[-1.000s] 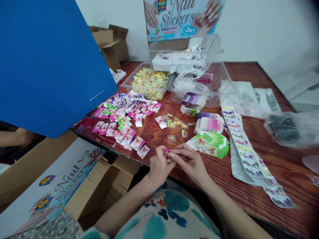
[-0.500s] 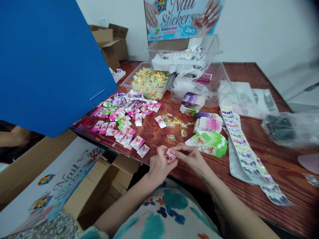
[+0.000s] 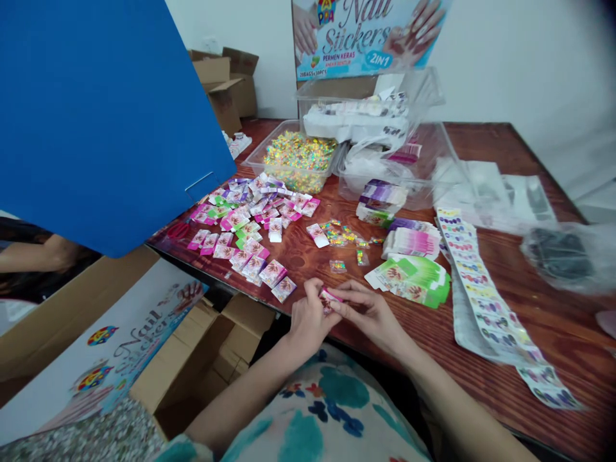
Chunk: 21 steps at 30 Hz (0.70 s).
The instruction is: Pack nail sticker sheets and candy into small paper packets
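A small pink printed box point(image 3: 329, 301) is held between both hands at the table's front edge. My left hand point(image 3: 308, 319) wraps around it from the left. With thumb and fingertips my right hand point(image 3: 368, 310) pinches its upper right end. Past the hands lie small candy packets point(image 3: 337, 265), close to a single box lying apart point(image 3: 317, 235). Flat green cartons point(image 3: 411, 279) and a stack of pink and purple cartons point(image 3: 412, 240) are to the right. Many small printed boxes point(image 3: 255, 266) spread over the table's left part.
A clear tub of wrapped candies point(image 3: 301, 160) and clear bins with strips and plastic bags point(image 3: 366, 122) stand behind. A long sticker strip point(image 3: 486, 282) trails rightward. A blue panel point(image 3: 106, 122) rises at left above open cardboard boxes point(image 3: 192, 359). Another person's arm point(image 3: 38, 253) shows beyond.
The view has shifted slightly, so the table's things sit further right. My right fingers have moved a little on the pink box; both hands still hold it.
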### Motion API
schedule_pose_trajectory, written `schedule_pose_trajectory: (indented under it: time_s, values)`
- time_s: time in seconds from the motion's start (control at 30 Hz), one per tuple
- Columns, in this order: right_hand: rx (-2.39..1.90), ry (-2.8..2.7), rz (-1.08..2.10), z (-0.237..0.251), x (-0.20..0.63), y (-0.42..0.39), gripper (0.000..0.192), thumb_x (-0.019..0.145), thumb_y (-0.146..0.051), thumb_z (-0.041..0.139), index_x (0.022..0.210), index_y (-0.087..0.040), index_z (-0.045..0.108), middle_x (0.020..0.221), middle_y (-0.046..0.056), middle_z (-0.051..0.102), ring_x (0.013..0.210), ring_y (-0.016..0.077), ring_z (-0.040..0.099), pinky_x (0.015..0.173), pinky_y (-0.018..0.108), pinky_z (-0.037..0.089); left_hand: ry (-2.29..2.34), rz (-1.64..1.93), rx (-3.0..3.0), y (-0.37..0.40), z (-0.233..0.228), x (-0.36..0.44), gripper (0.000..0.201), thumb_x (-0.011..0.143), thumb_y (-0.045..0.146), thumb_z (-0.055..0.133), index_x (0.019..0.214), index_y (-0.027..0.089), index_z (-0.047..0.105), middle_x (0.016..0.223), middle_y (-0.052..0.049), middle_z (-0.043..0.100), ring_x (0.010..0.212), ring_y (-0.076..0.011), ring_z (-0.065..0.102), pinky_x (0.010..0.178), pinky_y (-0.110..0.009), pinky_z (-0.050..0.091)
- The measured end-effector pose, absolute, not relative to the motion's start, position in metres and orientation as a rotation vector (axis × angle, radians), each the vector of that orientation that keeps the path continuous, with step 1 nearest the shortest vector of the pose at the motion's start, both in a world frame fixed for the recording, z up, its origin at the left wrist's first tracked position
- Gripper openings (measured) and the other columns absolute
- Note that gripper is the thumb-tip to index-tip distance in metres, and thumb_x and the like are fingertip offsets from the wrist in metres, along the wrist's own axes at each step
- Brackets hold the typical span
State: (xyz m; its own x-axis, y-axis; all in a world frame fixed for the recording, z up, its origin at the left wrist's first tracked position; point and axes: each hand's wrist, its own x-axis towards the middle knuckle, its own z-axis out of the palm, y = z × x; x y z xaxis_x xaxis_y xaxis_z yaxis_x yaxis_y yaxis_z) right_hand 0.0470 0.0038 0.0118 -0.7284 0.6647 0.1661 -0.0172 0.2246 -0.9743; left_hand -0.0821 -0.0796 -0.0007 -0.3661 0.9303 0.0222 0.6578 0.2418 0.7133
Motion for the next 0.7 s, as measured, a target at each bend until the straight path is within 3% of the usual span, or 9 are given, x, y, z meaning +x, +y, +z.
schedule_pose_trajectory:
  time_s: [0.17, 0.3, 0.43, 0.53, 0.7]
  values:
    - [-0.575, -1.818, 1.683, -0.005, 0.037, -0.023, 0.026, 0.091, -0.038, 0.06, 0.112, -0.03, 0.073, 0.101, 0.005, 0.068, 0.094, 0.0191, 0.064, 0.085, 0.033, 0.052, 2.158, 0.906, 1.346, -0.098, -0.008, -0.086, 0.041, 0.082, 0.034, 0.059, 0.111, 0.022, 0.034, 0.09, -0.004, 0.063, 0.082, -0.0247, 0.069, 0.07, -0.034, 0.05]
    - [-0.664, -1.709, 1.78, -0.023, 0.022, -0.037, 0.024, 0.085, -0.04, 0.066, 0.101, -0.026, 0.077, 0.092, 0.006, 0.072, 0.087, 0.0205, 0.067, 0.081, 0.034, 0.054, 2.265, 0.917, 1.331, -0.127, -0.023, -0.094, 0.042, 0.078, 0.032, 0.064, 0.11, 0.022, 0.039, 0.092, -0.005, 0.063, 0.082, -0.0236, 0.068, 0.069, -0.033, 0.052]
    - [-0.791, -1.536, 1.87, -0.038, -0.012, -0.029, 0.032, 0.078, -0.047, 0.071, 0.097, -0.022, 0.075, 0.094, 0.007, 0.073, 0.087, 0.0231, 0.068, 0.08, 0.038, 0.057, 2.413, 1.132, 1.524, -0.14, -0.034, -0.114, 0.027, 0.084, 0.033, 0.061, 0.105, 0.021, 0.048, 0.101, -0.006, 0.055, 0.086, -0.0183, 0.066, 0.068, -0.027, 0.053]
    - [-0.846, -1.602, 1.705, -0.046, -0.042, -0.019, 0.041, 0.076, -0.056, 0.068, 0.093, -0.019, 0.074, 0.094, 0.01, 0.07, 0.08, 0.0232, 0.067, 0.071, 0.038, 0.059, 2.542, 1.105, 1.614, -0.134, -0.039, -0.13, 0.012, 0.09, 0.029, 0.054, 0.099, 0.021, 0.055, 0.103, -0.006, 0.05, 0.083, -0.0147, 0.065, 0.066, -0.024, 0.053]
    - [-0.854, -1.928, 1.243, -0.05, -0.058, -0.008, 0.041, 0.085, -0.055, 0.058, 0.093, -0.018, 0.071, 0.092, 0.011, 0.065, 0.061, 0.0179, 0.061, 0.061, 0.035, 0.056, 2.703, 0.997, 1.724, -0.124, -0.054, -0.14, 0.01, 0.092, 0.023, 0.051, 0.094, 0.02, 0.06, 0.101, -0.007, 0.049, 0.078, -0.0134, 0.062, 0.065, -0.023, 0.053]
